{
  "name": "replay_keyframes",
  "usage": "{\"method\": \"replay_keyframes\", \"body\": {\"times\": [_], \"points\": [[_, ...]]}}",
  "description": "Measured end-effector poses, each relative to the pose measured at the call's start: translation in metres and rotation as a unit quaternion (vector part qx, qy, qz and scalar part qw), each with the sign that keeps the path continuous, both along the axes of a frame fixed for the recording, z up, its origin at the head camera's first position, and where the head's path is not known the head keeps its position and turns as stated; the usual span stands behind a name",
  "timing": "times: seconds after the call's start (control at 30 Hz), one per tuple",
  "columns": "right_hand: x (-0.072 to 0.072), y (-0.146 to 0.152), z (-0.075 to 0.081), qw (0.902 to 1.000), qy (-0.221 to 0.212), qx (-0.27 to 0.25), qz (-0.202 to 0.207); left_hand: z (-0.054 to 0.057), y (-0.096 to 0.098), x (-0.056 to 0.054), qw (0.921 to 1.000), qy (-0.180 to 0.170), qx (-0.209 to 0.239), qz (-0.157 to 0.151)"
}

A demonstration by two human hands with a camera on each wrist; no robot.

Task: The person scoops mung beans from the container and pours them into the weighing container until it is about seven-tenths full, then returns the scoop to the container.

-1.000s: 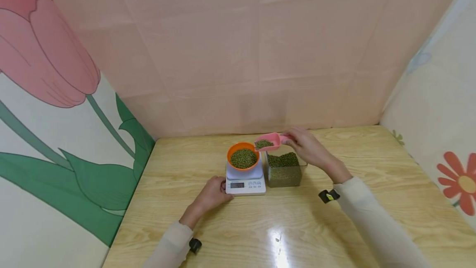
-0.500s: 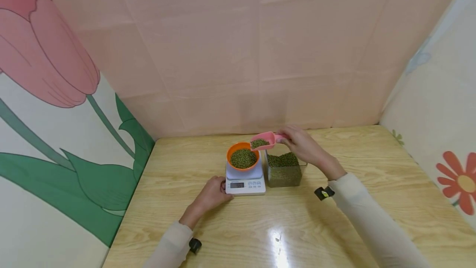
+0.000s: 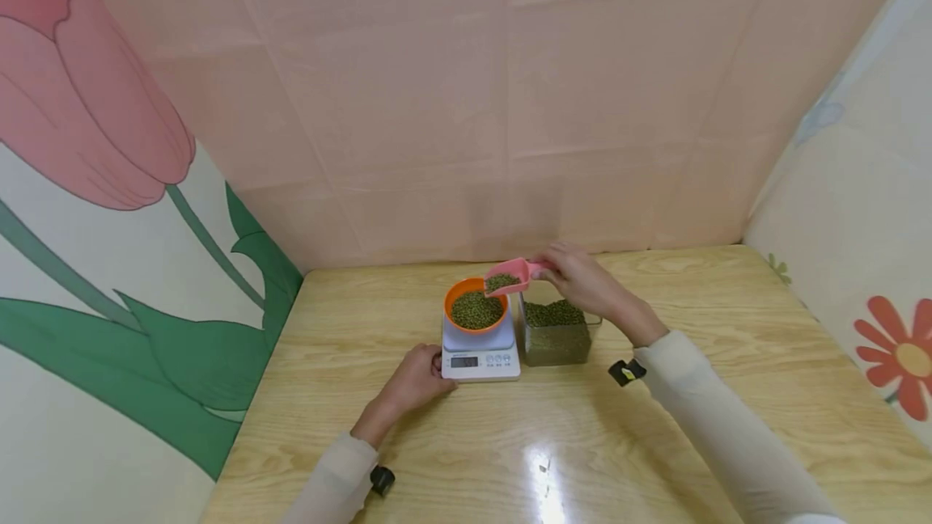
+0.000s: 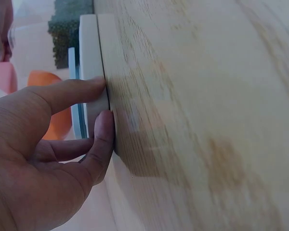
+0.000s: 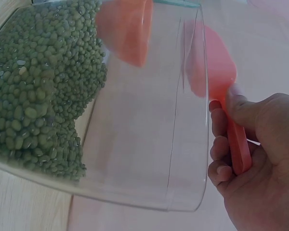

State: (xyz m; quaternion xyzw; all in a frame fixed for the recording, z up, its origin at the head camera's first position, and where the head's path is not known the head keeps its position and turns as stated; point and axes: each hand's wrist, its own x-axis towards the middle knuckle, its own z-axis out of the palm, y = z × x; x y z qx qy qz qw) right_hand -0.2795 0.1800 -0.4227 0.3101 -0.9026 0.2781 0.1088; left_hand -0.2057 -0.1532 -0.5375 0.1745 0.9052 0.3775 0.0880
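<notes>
My right hand (image 3: 582,281) grips the handle of a pink scoop (image 3: 520,268) loaded with mung beans. The scoop's front edge is over the right rim of an orange bowl (image 3: 449,297), which holds more mung beans. This bowl stands on a white kitchen scale (image 3: 502,373); its display digits are too small to read. At the scale's front left corner, my left hand (image 3: 417,378) holds the edge between thumb and fingers. In the right wrist view, fingers and thumb wrap round the scoop's handle (image 5: 238,149).
Right of the scale stands a clear container (image 3: 557,350) partly filled with mung beans (image 5: 33,101), just below the right forearm. The wooden table (image 3: 349,306) meets a pink-covered wall (image 3: 408,209) at the back, with painted walls on both sides.
My right hand has moved left with the loaded scoop, from beside the bowl's right rim to over it. The left hand and scale have stayed still.
</notes>
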Motion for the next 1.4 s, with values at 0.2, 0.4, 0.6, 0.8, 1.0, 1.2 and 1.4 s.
{"method": "replay_keyframes", "body": {"times": [0.2,0.4,0.6,0.8,1.0,1.2,1.4], "points": [[0.000,-0.003,0.001,0.9998,-0.007,0.020,0.000,0.000,0.002,0.001,1.0000,0.001,-0.003,-0.001],[-0.001,-0.003,0.003,0.9993,-0.012,0.036,0.002,0.001,0.003,0.001,1.0000,-0.002,-0.006,0.004],[-0.002,-0.005,0.005,0.9988,-0.007,0.049,0.004,0.001,0.004,0.001,0.9999,-0.004,-0.008,0.009],[-0.001,-0.008,0.009,0.9984,-0.009,0.056,0.007,0.000,0.005,0.001,0.9999,-0.006,-0.008,0.009],[0.000,-0.011,0.011,0.9982,-0.003,0.060,0.009,-0.001,0.005,0.000,0.9999,-0.003,-0.009,0.008],[0.000,-0.013,0.013,0.9978,0.004,0.064,0.020,-0.002,0.005,0.000,0.9999,-0.005,-0.005,0.007],[0.001,-0.014,0.015,0.9974,0.006,0.068,0.021,-0.001,0.005,0.000,0.9999,-0.005,-0.006,0.010]]}}
